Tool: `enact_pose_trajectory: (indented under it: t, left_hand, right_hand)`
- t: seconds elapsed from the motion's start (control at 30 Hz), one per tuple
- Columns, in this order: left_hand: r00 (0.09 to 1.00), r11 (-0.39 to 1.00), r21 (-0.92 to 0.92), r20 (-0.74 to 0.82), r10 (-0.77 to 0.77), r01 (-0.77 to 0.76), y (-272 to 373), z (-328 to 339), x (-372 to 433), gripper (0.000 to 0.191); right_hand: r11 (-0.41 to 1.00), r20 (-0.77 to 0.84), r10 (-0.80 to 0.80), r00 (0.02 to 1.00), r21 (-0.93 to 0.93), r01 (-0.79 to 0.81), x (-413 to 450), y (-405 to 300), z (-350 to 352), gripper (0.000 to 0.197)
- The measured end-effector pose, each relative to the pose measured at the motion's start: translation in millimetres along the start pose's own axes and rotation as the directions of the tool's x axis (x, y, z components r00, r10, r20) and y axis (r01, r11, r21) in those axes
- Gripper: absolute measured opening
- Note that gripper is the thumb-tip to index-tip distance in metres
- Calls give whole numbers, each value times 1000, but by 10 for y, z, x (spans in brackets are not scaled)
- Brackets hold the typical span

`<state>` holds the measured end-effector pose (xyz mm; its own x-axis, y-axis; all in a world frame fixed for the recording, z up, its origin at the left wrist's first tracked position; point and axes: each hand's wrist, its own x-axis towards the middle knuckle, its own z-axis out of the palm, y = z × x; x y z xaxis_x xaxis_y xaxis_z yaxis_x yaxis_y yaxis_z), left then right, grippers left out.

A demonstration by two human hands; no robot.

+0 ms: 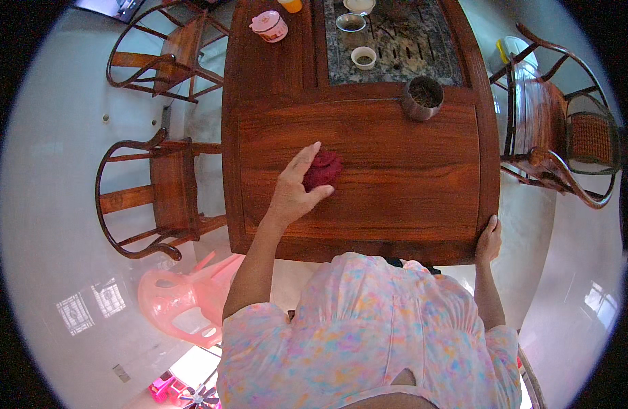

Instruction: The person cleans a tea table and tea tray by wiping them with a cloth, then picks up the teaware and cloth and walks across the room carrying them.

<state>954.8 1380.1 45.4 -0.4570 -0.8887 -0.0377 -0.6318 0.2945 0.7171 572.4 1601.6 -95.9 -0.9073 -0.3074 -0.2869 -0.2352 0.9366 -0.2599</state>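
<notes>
My left hand (297, 190) rests over a crumpled dark red cloth (324, 171) on the wooden table (395, 204), its thumb and fingers spread around the cloth. My right hand (489, 243) lies on the table's right edge near the front corner, fingers along the rim; no object shows in it. Ahead of both hands, a dark round container (422, 99) with dry bits inside stands by the inset stone tray (339, 71). A small white cup (364, 58) and a metal strainer (350, 22) sit on that tray.
A pink lidded cup (270, 26) and an orange container (292, 5) stand at the far left of the table. Wooden armchairs (173, 191) flank it on the left, with another chair (544, 117) on the right. A pink plastic chair (191, 296) is near the front left.
</notes>
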Motion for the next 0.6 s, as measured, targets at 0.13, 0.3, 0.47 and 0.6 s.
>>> enact_pose_trajectory:
  t: [0.13,0.3,0.47,0.6]
  left_hand:
    - [993,995,58,-86,-79,84,-399,201,123,55]
    - [986,885,436,111,126,-162,-771,798,91,44]
    - [952,831,508,296,80,-227,-452,1412,-353,50]
    - [847,836,293,423,323,-465,-267,1620,-504,47]
  right_hand:
    - [1000,-10,7,1000,-11,-7,10,12,-2,61]
    - [1000,-33,22,999,0,-22,12,1,29,60]
    - [1000,-20,21,1000,15,-21,25,38,33,59]
    - [999,-25,43,999,-18,-44,61,55,53,59]
